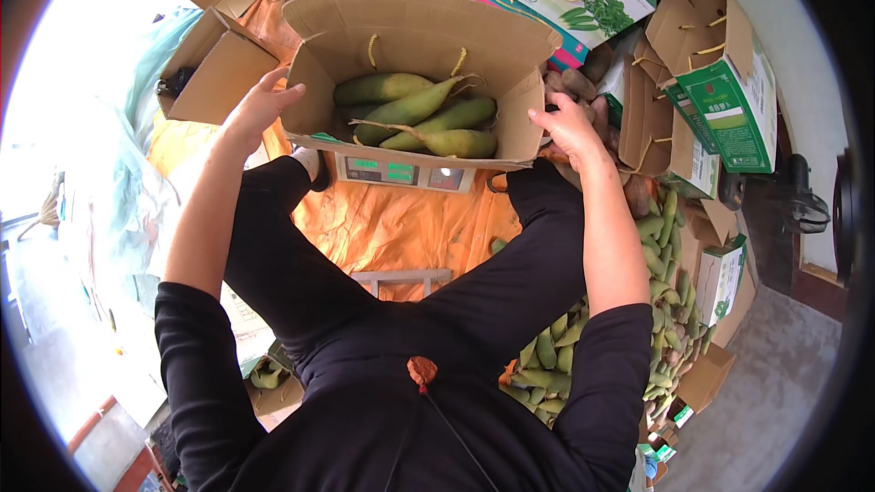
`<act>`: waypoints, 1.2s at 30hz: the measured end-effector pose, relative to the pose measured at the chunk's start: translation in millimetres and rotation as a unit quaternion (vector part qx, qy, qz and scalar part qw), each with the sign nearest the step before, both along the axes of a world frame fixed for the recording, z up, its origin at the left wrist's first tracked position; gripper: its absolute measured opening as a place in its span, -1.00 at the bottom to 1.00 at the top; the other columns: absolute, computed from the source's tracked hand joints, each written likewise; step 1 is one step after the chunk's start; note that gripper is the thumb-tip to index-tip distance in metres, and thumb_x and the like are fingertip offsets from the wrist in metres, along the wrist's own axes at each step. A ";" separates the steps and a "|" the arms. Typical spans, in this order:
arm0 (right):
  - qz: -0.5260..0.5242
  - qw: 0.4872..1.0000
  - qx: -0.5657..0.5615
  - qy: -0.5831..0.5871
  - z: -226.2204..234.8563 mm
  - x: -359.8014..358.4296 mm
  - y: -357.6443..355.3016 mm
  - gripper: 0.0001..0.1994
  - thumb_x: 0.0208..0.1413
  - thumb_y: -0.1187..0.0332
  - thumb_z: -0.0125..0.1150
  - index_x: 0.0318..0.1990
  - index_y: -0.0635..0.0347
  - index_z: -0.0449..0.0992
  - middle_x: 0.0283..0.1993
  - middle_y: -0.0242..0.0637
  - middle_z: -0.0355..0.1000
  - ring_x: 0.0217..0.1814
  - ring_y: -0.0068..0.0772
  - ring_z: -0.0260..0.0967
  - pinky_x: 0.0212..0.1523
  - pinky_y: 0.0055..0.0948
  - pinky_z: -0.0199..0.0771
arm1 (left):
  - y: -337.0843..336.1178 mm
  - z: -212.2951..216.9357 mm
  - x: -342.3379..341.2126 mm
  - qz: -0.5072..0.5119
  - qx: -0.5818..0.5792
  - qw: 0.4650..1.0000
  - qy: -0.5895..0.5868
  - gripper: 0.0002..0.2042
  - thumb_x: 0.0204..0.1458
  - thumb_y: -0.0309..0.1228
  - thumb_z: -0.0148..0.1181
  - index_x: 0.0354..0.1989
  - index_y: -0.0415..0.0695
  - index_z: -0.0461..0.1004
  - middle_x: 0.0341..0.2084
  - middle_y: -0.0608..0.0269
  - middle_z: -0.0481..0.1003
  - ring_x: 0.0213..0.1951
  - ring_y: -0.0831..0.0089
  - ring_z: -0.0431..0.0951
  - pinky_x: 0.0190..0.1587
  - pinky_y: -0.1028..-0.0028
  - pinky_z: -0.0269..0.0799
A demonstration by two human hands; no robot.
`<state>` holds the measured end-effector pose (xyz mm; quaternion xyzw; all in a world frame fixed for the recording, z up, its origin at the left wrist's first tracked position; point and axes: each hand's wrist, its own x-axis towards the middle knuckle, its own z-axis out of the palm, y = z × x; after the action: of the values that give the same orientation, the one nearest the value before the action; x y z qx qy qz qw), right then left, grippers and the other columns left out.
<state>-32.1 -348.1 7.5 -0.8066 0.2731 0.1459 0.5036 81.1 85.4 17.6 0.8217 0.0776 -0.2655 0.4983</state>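
Note:
An uncovered cardboard box point(410, 23) stands before me with several long green radishes point(415, 107) lying in it. Two yellow cord handles show at its far wall. My left hand point(260, 112) is at the box's left edge, thumb on the inner side and fingers outside. At the right edge, my right hand point(574, 132) has its thumb on the cardboard, with the fingers partly behind it. Beneath the box is a scale point(449, 179) with lit green digits, its platform hidden by the box.
Orange sheeting point(401, 232) covers the floor between my legs. A heap of green radishes point(670, 310) lies at the right. Green-and-white cartons point(729, 114) stand at the right, near a small fan point(802, 205). Another cardboard box point(219, 73) sits at the left.

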 end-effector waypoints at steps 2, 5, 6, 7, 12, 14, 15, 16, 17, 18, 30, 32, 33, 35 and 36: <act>-0.002 1.000 0.003 0.001 0.8 -2.3 0.1 -0.46 -0.01 0.29 0.28 0.12 0.36 0.33 0.03 -0.05 0.42 0.04 -0.32 0.39 0.04 -0.38 0.35 | -4.9 -1.4 -0.8 -0.008 -0.013 1.000 0.005 -0.30 0.05 -0.19 0.22 0.33 -0.12 0.06 0.09 0.06 0.36 0.17 0.27 0.27 0.26 0.26 -0.03; 0.003 1.000 -0.013 -0.010 -3.5 -2.0 -3.5 -0.45 0.00 0.28 0.27 0.13 0.36 0.31 -0.03 -0.05 0.44 0.00 -0.32 0.40 0.03 -0.38 0.35 | -10.5 -3.4 4.5 -0.020 -0.007 1.000 0.008 -0.27 0.05 -0.19 0.22 0.33 -0.17 0.02 0.13 -0.03 0.33 0.18 0.21 0.30 0.25 0.28 0.06; -0.002 1.000 0.006 -0.003 -1.0 -0.9 -1.8 -0.44 0.01 0.28 0.27 0.15 0.35 0.30 -0.06 -0.06 0.44 -0.01 -0.32 0.39 0.03 -0.38 0.34 | -12.7 -3.8 6.3 -0.030 -0.001 0.999 0.016 -0.28 0.05 -0.19 0.22 0.33 -0.17 0.03 0.13 -0.02 0.33 0.19 0.21 0.29 0.25 0.27 0.06; -0.006 1.000 0.024 0.006 0.9 -0.1 1.0 -0.43 0.02 0.29 0.26 0.16 0.34 0.28 -0.08 -0.07 0.45 -0.01 -0.33 0.39 0.03 -0.38 0.34 | -14.3 -4.0 8.0 -0.040 0.005 0.999 0.024 -0.29 0.05 -0.19 0.22 0.33 -0.16 0.03 0.13 -0.02 0.33 0.20 0.20 0.28 0.25 0.26 0.07; -0.014 0.998 0.061 -0.005 -7.1 1.5 -6.0 -0.57 0.12 0.25 0.18 0.11 0.19 0.30 -0.29 -0.36 0.45 -0.35 -0.55 0.37 -0.41 -0.55 0.33 | -11.7 -3.5 19.1 -0.053 0.004 0.999 0.006 -0.28 0.04 -0.17 0.23 0.32 -0.18 0.04 0.09 0.01 0.36 0.18 0.25 0.30 0.26 0.27 0.05; -0.019 0.997 0.078 0.000 -8.6 3.9 -8.1 -0.58 0.12 0.25 0.18 0.09 0.17 0.31 -0.30 -0.38 0.44 -0.37 -0.57 0.37 -0.43 -0.58 0.33 | -9.9 2.8 24.4 -0.056 0.017 0.997 0.048 -0.26 0.03 -0.15 0.24 0.31 -0.21 0.04 -0.12 0.10 0.47 0.06 0.33 0.37 0.24 0.33 0.06; -0.031 0.995 0.095 0.008 -6.9 5.0 -2.6 -0.60 0.12 0.24 0.18 0.08 0.16 0.32 -0.32 -0.40 0.43 -0.39 -0.59 0.37 -0.44 -0.61 0.33 | -6.0 2.4 25.8 -0.047 0.018 0.998 0.047 -0.26 0.03 -0.15 0.24 0.31 -0.21 0.04 -0.12 0.10 0.47 0.06 0.33 0.37 0.24 0.33 0.06; -0.036 0.995 0.093 0.013 -1.5 6.1 3.2 -0.63 0.13 0.23 0.18 0.05 0.13 0.33 -0.32 -0.43 0.42 -0.37 -0.63 0.37 -0.40 -0.60 0.36 | -1.2 0.2 27.1 -0.034 -0.009 0.998 0.053 -0.24 0.02 -0.13 0.25 0.31 -0.22 0.04 -0.23 0.17 0.46 -0.01 0.37 0.39 0.23 0.35 0.07; -0.026 0.995 0.094 0.012 0.3 8.7 9.3 -0.63 0.13 0.23 0.18 0.05 0.13 0.33 -0.32 -0.43 0.42 -0.37 -0.63 0.37 -0.40 -0.60 0.36 | 3.9 -2.2 28.6 -0.021 -0.037 0.997 0.059 -0.23 0.02 -0.11 0.25 0.31 -0.24 0.04 -0.35 0.24 0.46 -0.09 0.41 0.41 0.21 0.38 0.08; -0.050 0.993 0.103 0.004 2.3 8.4 11.1 -0.63 0.13 0.23 0.18 0.05 0.13 0.33 -0.31 -0.43 0.42 -0.37 -0.64 0.38 -0.39 -0.60 0.36 | 4.4 -5.3 30.4 -0.016 -0.030 0.998 0.055 -0.21 0.01 -0.08 0.25 0.31 -0.25 0.03 -0.43 0.31 0.41 -0.19 0.47 0.40 0.16 0.41 0.12; -0.076 0.976 0.175 -0.109 41.3 40.6 63.0 -0.57 0.11 0.20 0.22 0.08 0.16 0.31 -0.29 -0.40 0.45 -0.32 -0.59 0.43 -0.36 -0.54 0.46 | 52.4 13.8 16.7 0.133 -0.073 0.988 -0.009 -0.23 -0.05 0.14 0.21 0.26 -0.09 0.20 -0.32 0.32 0.46 -0.08 0.49 0.34 0.14 0.18 0.00; -0.022 0.976 0.184 -0.114 59.1 53.8 84.3 -0.58 0.12 0.21 0.20 0.08 0.16 0.31 -0.27 -0.40 0.45 -0.30 -0.60 0.43 -0.35 -0.55 0.47 | 81.1 21.5 11.0 0.150 -0.075 0.985 -0.037 -0.23 -0.06 0.15 0.20 0.26 -0.07 0.20 -0.31 0.32 0.46 -0.08 0.49 0.35 0.09 0.23 0.04; 0.005 0.976 0.184 -0.119 68.2 59.3 94.7 -0.58 0.13 0.22 0.20 0.09 0.16 0.31 -0.26 -0.41 0.45 -0.29 -0.61 0.43 -0.35 -0.54 0.48 | 94.1 25.6 7.7 0.155 -0.081 0.982 -0.066 -0.23 -0.06 0.16 0.20 0.26 -0.06 0.20 -0.31 0.32 0.47 -0.09 0.49 0.36 0.04 0.28 0.08; 0.030 0.973 0.191 -0.122 79.1 72.2 123.8 -0.60 0.13 0.22 0.19 0.07 0.17 0.31 -0.25 -0.41 0.45 -0.28 -0.62 0.43 -0.32 -0.57 0.46 | 127.4 35.8 -10.4 0.198 -0.106 0.969 -0.100 -0.14 -0.09 0.17 0.22 0.27 -0.20 0.15 -0.12 0.26 0.44 -0.13 0.51 0.42 0.20 0.30 0.01; 0.035 0.972 0.189 -0.131 87.7 77.0 142.2 -0.61 0.13 0.22 0.19 0.05 0.18 0.32 -0.25 -0.41 0.45 -0.31 -0.67 0.40 -0.34 -0.61 0.42 | 143.9 40.9 -22.0 0.209 -0.109 0.966 -0.109 -0.15 -0.09 0.19 0.20 0.26 -0.16 0.17 -0.11 0.30 0.43 -0.14 0.53 0.43 0.18 0.28 0.01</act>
<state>44.9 -205.9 95.1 -0.7178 0.1437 0.1051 0.6731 59.0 229.3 58.5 0.7522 0.1634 -0.0709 0.6344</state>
